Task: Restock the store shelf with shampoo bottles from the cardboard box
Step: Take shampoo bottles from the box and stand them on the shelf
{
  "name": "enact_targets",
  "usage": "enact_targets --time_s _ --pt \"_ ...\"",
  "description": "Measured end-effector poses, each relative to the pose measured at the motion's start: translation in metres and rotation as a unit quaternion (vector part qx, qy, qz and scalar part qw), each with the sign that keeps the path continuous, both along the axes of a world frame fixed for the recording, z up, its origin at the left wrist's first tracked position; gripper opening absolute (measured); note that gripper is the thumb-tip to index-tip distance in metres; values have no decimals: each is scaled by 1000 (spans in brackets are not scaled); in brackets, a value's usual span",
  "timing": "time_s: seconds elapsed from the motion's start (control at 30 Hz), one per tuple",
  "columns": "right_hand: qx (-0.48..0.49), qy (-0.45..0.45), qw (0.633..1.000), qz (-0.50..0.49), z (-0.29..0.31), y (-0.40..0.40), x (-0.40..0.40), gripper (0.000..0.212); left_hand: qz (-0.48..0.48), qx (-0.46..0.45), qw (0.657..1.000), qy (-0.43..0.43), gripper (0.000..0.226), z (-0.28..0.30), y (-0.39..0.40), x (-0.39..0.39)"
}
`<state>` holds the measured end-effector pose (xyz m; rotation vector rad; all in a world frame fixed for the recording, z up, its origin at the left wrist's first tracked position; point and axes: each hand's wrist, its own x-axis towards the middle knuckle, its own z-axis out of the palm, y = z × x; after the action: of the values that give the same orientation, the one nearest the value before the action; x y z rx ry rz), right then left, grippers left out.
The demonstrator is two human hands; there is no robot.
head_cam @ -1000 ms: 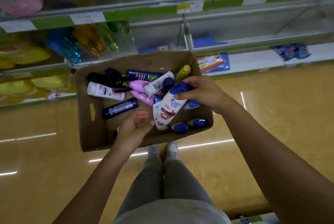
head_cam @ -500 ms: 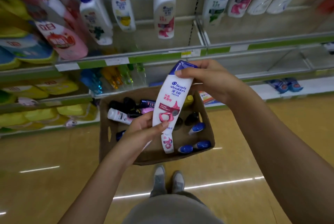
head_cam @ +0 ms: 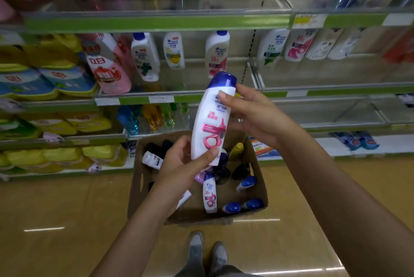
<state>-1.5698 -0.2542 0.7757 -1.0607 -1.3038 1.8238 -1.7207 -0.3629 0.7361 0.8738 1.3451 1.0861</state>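
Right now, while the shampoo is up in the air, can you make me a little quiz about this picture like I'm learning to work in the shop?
1. True or false: both hands hold the white shampoo bottle.
2. Which hand grips the end near the blue cap? A) left hand B) right hand
3. Fill in: the other bottles lie in the cardboard ____.

Key
1. True.
2. B; the left hand holds the bottom.
3. Box, on the floor below the shelf.
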Motion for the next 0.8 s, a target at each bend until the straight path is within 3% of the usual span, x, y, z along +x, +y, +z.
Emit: enact_targets --time_s 0.1,0.23,0.33,0.43,0.47,0.53,0.6,0.67,0.8 --pt "-25 39 999 -7 4 -1 -6 31 32 78 981 174 30 8 -3 5" --pt "-61 111 992 -8 9 0 -9 33 61 206 863 456 31 13 -3 7" --pt "-68 158 985 -23 13 1 -9 47 66 230 807 540 32 17 -1 7" --pt "-55 163 985 -26 16 1 -8 47 62 233 793 559 34 20 -1 10" --pt "-43 153 987 -26 16 1 -7 45 63 229 804 546 34 21 -2 11" --pt "-12 123 992 -25 18 0 -5 43 64 206 856 469 33 26 -2 14" --pt "6 119 993 -28 22 0 -2 42 57 171 926 331 32 32 -2 16" --pt "3 137 990 -31 25 1 -1 36 41 127 973 190 32 38 0 16" --pt "12 140 989 -39 34 4 1 24 -2 31 999 -35 38 42 7 13"
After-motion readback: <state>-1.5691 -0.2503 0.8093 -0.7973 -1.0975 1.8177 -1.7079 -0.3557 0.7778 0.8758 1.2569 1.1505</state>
